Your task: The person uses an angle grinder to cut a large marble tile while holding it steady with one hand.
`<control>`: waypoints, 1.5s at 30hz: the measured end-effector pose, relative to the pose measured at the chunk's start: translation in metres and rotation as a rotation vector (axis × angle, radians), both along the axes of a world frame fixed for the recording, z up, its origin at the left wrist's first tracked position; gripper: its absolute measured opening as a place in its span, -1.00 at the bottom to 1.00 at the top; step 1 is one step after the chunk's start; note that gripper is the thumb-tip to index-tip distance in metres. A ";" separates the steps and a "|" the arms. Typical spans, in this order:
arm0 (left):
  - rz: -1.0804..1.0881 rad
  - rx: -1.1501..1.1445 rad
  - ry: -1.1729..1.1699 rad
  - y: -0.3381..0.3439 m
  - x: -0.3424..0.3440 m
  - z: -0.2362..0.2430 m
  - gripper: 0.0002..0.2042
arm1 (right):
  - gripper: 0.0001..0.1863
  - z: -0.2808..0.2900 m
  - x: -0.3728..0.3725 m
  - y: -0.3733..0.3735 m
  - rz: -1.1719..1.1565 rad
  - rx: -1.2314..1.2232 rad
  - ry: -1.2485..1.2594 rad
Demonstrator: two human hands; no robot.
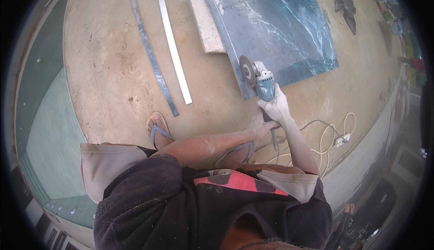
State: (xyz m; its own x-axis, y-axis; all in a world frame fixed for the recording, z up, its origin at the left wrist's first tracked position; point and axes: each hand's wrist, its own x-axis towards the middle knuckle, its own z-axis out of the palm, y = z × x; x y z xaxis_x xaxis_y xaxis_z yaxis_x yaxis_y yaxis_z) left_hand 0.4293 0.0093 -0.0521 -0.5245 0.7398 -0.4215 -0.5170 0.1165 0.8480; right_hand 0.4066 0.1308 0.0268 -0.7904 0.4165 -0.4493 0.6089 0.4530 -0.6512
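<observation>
My right hand (277,106), pale with dust, is wrapped round the teal body of an angle grinder (266,89). Just below it, my left hand (261,124) closes on the grinder's dark rear end; part of its fingers is hidden. The grinder's round disc (247,70) stands on edge at the left border of a blue, white-veined slab (285,28). Whether the disc touches the slab I cannot tell. A cord runs down from the grinder's rear.
Left of the slab lies a whitish block (204,19), partly under it. Farther left are a white strip (174,46) and a blue strip (151,51). Cables and a white power socket block (342,139) lie at right. My sandalled foot (158,130) stands near the strips.
</observation>
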 end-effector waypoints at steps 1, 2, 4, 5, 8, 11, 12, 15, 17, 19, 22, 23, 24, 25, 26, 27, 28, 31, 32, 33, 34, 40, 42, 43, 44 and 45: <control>0.011 0.014 -0.013 0.001 0.000 0.000 -0.09 | -0.27 0.001 -0.001 0.000 -0.004 0.004 -0.005; 0.022 0.027 -0.027 0.001 -0.001 0.001 -0.09 | -0.27 0.000 -0.001 0.000 -0.005 0.003 -0.008; 0.002 0.017 0.001 -0.001 -0.003 0.004 -0.10 | -0.26 0.000 0.000 0.001 -0.006 0.001 -0.013; -0.005 0.011 0.015 -0.003 -0.004 0.006 -0.11 | -0.25 -0.002 0.000 0.001 0.009 0.016 -0.017; -0.047 0.009 0.073 -0.002 0.003 -0.004 -0.13 | -0.23 -0.008 0.008 0.003 0.035 0.040 -0.023; -0.015 0.044 0.035 -0.004 0.008 -0.002 -0.14 | -0.22 -0.009 0.013 0.002 0.026 0.027 -0.039; -0.012 0.033 0.028 -0.004 0.008 0.000 -0.14 | -0.21 -0.009 0.014 0.002 0.028 0.023 -0.057; -0.013 0.013 -0.003 -0.006 0.008 0.005 -0.13 | -0.21 -0.011 0.015 0.002 0.020 0.014 -0.050; -0.021 0.016 -0.037 -0.005 0.007 0.004 -0.13 | -0.22 -0.011 0.013 0.001 0.016 0.015 -0.037; -0.009 0.038 -0.034 -0.005 0.007 -0.001 -0.13 | -0.24 -0.008 0.010 -0.001 0.017 0.024 -0.037; 0.002 0.040 -0.014 -0.003 0.007 -0.007 -0.13 | -0.25 -0.008 0.006 0.001 0.026 0.026 -0.053; 0.003 0.037 -0.004 -0.002 0.006 -0.007 -0.12 | -0.26 -0.008 0.005 0.002 0.016 0.018 -0.052; 0.018 0.044 -0.004 -0.002 0.006 -0.006 -0.17 | -0.28 -0.009 0.004 0.002 0.007 0.010 -0.051; 0.033 0.051 -0.003 -0.002 0.006 -0.004 -0.22 | -0.30 -0.009 0.003 0.002 -0.002 0.002 -0.049; 0.048 0.058 -0.003 -0.002 0.005 -0.002 -0.27 | -0.30 -0.009 0.003 0.002 -0.002 0.002 -0.045; 0.045 0.045 0.011 -0.002 0.004 0.000 -0.27 | -0.29 -0.009 0.002 0.002 -0.002 0.001 -0.041; 0.042 0.031 0.026 -0.002 0.001 0.002 -0.27 | -0.29 -0.008 0.001 0.003 -0.002 0.000 -0.037; 0.069 0.023 0.056 -0.001 0.001 -0.002 -0.28 | -0.27 -0.006 -0.003 0.001 0.000 0.006 -0.011; 0.083 0.027 0.063 0.000 0.001 -0.004 -0.29 | -0.26 -0.006 -0.004 0.001 0.004 0.007 -0.010; 0.082 0.026 0.054 0.001 0.001 -0.006 -0.29 | -0.25 -0.006 -0.005 0.001 0.007 0.008 -0.009; 0.081 0.025 0.046 0.002 0.001 -0.007 -0.29 | -0.24 -0.006 -0.006 0.002 0.010 0.009 -0.009; 0.058 0.009 0.018 0.004 0.001 -0.024 -0.30 | -0.23 -0.002 -0.013 -0.001 0.004 0.009 -0.045; 0.084 0.004 0.056 0.005 0.001 -0.025 -0.30 | -0.23 -0.004 -0.014 0.001 0.004 0.016 -0.042; 0.107 -0.004 0.093 0.006 0.002 -0.025 -0.30 | -0.23 -0.005 -0.014 0.002 0.005 0.019 -0.040; 0.128 -0.011 0.131 0.006 0.001 -0.022 -0.30 | -0.23 -0.006 -0.015 0.002 0.005 0.025 -0.046; 0.102 -0.014 0.108 0.005 -0.002 -0.019 -0.30 | -0.23 -0.006 -0.015 0.002 0.005 0.032 -0.051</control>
State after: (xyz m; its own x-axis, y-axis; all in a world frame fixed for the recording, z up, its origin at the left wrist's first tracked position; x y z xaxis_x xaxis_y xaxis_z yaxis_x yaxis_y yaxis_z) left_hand 0.4276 0.0146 -0.0713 -0.6398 0.6747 -0.3679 -0.4324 0.0797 0.8982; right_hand 0.3911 0.1330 0.0210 -0.7690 0.4271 -0.4756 0.6384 0.4764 -0.6045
